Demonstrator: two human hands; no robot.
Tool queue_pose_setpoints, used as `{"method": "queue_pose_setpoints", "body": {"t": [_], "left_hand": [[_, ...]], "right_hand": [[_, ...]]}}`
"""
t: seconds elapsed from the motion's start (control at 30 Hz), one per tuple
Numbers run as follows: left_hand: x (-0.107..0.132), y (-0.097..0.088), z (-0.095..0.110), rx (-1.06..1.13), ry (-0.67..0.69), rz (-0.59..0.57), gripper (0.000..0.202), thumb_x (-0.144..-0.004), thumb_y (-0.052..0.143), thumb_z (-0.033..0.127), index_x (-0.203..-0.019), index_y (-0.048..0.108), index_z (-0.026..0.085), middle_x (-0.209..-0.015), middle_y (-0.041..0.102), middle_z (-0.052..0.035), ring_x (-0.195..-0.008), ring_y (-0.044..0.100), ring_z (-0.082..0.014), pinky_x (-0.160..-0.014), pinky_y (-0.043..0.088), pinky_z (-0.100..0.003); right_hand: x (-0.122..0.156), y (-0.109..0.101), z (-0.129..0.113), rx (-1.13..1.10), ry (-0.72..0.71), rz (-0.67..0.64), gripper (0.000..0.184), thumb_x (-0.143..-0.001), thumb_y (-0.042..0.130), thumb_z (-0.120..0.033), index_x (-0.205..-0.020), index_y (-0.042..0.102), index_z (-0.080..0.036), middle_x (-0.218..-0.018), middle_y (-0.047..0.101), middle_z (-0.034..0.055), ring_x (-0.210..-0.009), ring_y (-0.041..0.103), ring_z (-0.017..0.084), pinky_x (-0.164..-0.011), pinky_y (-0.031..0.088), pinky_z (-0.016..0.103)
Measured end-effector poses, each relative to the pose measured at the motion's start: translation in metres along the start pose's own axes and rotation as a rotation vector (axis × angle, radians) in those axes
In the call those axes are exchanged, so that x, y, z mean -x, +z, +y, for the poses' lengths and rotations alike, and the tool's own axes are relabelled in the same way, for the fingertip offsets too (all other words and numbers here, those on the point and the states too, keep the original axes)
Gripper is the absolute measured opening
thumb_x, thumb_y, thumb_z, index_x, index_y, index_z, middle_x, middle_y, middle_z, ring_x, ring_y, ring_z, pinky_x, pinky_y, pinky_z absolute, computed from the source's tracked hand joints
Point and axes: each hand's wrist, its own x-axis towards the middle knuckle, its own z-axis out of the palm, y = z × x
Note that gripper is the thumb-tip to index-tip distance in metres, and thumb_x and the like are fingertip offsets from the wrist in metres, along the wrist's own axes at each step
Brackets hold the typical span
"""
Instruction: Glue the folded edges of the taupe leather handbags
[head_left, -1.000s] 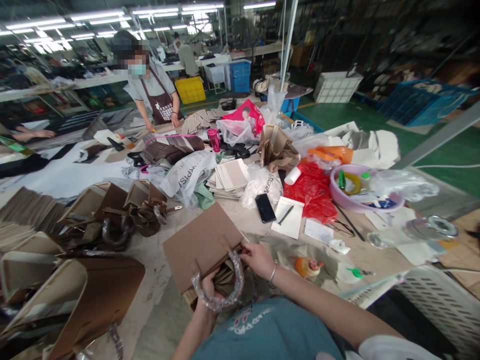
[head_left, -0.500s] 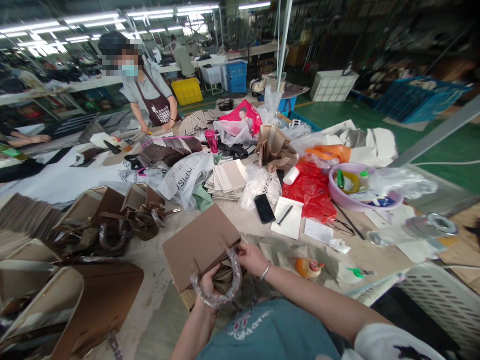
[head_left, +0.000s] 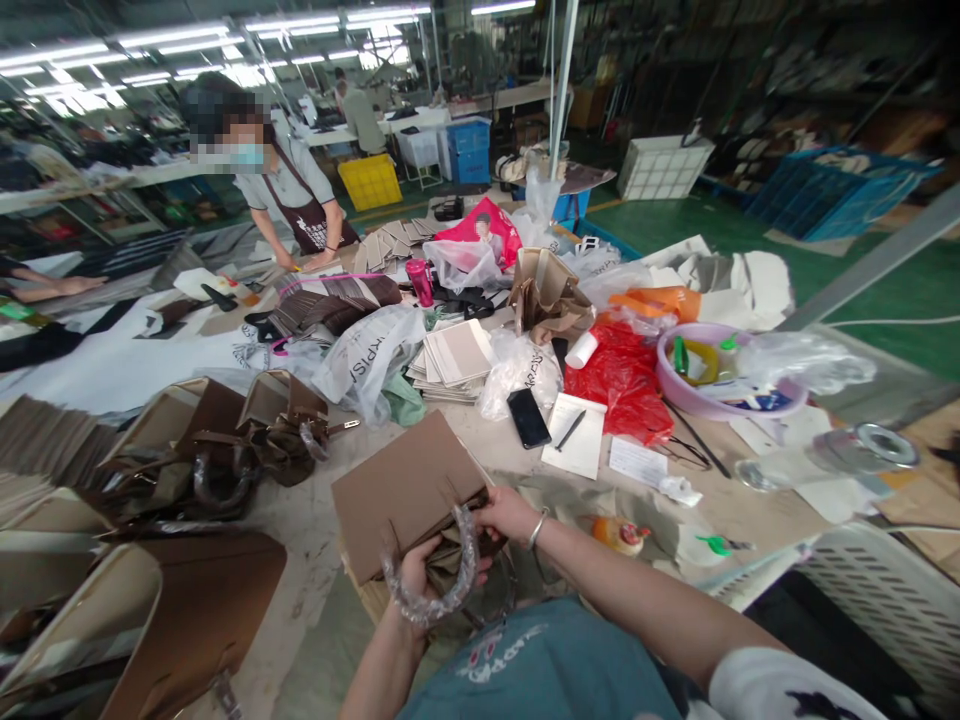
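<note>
A brown handbag (head_left: 405, 490) lies tilted before me at the table's near edge, its flat panel facing up. Its curved handle (head_left: 466, 565) is wrapped in clear plastic and arches toward my body. My left hand (head_left: 420, 570) reaches through beneath the handle and grips the bag's folded lower part; some of its fingers are hidden in the folds. At the bag's right edge, by the handle's end, my right hand (head_left: 508, 515) pinches the brown material. A bracelet (head_left: 538, 528) circles my right wrist.
More brown bags (head_left: 202, 600) stand on the left. Beyond my work lie a black phone (head_left: 529, 418), a notepad (head_left: 571, 450) with a pen, a red plastic bag (head_left: 622, 385) and a purple basin (head_left: 694, 400). A glass bottle (head_left: 832, 455) lies right. A co-worker (head_left: 300, 195) works across the table.
The bag has shifted slightly right in view. My left fingers now show farther through beneath the handle, and my right hand has moved slightly at the bag's edge.
</note>
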Motion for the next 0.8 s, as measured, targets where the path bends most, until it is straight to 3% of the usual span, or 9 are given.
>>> {"method": "queue_pose_setpoints", "body": {"t": [0.13, 0.23, 0.33, 0.43, 0.63, 0.8], "left_hand": [[-0.001, -0.008, 0.001, 0.009, -0.029, -0.116, 0.055, -0.092, 0.041, 0.032, -0.130, 0.048, -0.007, -0.092, 0.072, -0.0286, -0.085, 0.071, -0.0399, -0.067, 0.058, -0.051], [-0.007, -0.006, -0.003, 0.077, -0.014, -0.101, 0.050, -0.092, 0.042, 0.029, -0.124, 0.052, -0.007, -0.088, 0.072, -0.0283, -0.087, 0.071, -0.0390, -0.068, 0.059, -0.051], [-0.010, 0.005, -0.009, 0.169, 0.087, -0.006, 0.033, -0.089, 0.046, 0.019, -0.113, 0.061, 0.002, -0.083, 0.074, -0.0206, -0.083, 0.072, -0.0339, -0.068, 0.060, -0.047], [-0.008, 0.018, -0.015, 0.228, 0.239, 0.020, 0.025, -0.084, 0.049, 0.007, -0.104, 0.065, 0.010, -0.082, 0.076, -0.0112, -0.076, 0.073, -0.0266, -0.070, 0.061, -0.043], [-0.005, 0.020, -0.022, 0.162, 0.206, 0.039, 0.030, -0.084, 0.051, 0.005, -0.111, 0.064, 0.007, -0.074, 0.075, -0.0120, -0.074, 0.073, -0.0271, -0.068, 0.062, -0.041], [-0.005, 0.012, -0.020, 0.106, 0.114, 0.074, 0.031, -0.088, 0.046, 0.008, -0.113, 0.062, 0.001, -0.072, 0.074, -0.0158, -0.078, 0.073, -0.0299, -0.071, 0.061, -0.042]], "right_hand": [[0.000, -0.005, -0.001, -0.007, 0.035, -0.017, 0.015, -0.070, 0.069, -0.020, -0.063, 0.057, -0.017, -0.045, 0.052, -0.0069, -0.037, 0.040, 0.007, -0.036, 0.032, 0.018], [0.000, -0.004, -0.002, -0.001, 0.035, -0.034, 0.017, -0.069, 0.072, -0.022, -0.063, 0.058, -0.016, -0.042, 0.049, -0.0076, -0.037, 0.039, 0.007, -0.036, 0.030, 0.017], [0.002, 0.001, -0.001, -0.010, 0.018, -0.029, 0.015, -0.069, 0.073, -0.023, -0.073, 0.060, -0.016, -0.042, 0.047, -0.0096, -0.038, 0.038, 0.006, -0.036, 0.030, 0.017], [0.004, 0.003, -0.001, -0.029, 0.006, -0.029, 0.026, -0.068, 0.074, -0.023, -0.089, 0.059, -0.019, -0.044, 0.047, -0.0118, -0.039, 0.040, 0.007, -0.038, 0.032, 0.016], [0.003, -0.013, 0.002, -0.042, 0.093, -0.195, 0.025, -0.062, 0.078, -0.028, -0.057, 0.055, -0.018, -0.037, 0.045, -0.0066, -0.034, 0.032, 0.006, -0.033, 0.021, 0.018], [0.000, -0.014, 0.001, -0.088, 0.118, -0.205, 0.033, -0.060, 0.079, -0.030, -0.054, 0.048, -0.020, -0.034, 0.036, -0.0096, -0.034, 0.025, 0.005, -0.032, 0.015, 0.018]]}}
